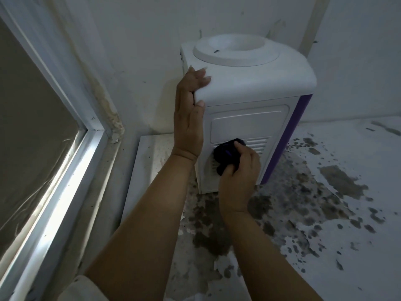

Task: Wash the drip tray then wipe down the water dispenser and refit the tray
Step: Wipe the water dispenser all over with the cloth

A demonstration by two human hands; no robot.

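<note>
A: From the head view, we have the white plastic tabletop water dispenser with purple side trim [249, 88] standing at the far side of the white, dark-blotched peeling surface [347, 213], close to the wall corner. Its vented panel faces us.

B: Our left hand [188, 118] is at the dispenser's near-left top corner, fingers curled over the rounded lid edge and thumb hooked just under it, bracing the body. Our right hand [238, 170] is lower, fingers closed round a bunched dark cloth [226, 154] and pressing it against the slotted vents.

A: So we judge we are in the wipe-down step. And the drip tray?

B: We cannot see it anywhere here; the taps and tray recess are presumably on a face turned away from us. A flat pale board [152, 153] lies under the dispenser's left side, and a window frame [71, 166] runs along the left.

A: What could go wrong?

B: If we push hard low on the panel while the left hand loosens, the light unit could slide or tip towards the wall. The cloth could snag in the vent slots, or, if it is wet, push moisture through them. The flaking surface beneath may also shed grit onto the cloth and smear the white casing.
</note>
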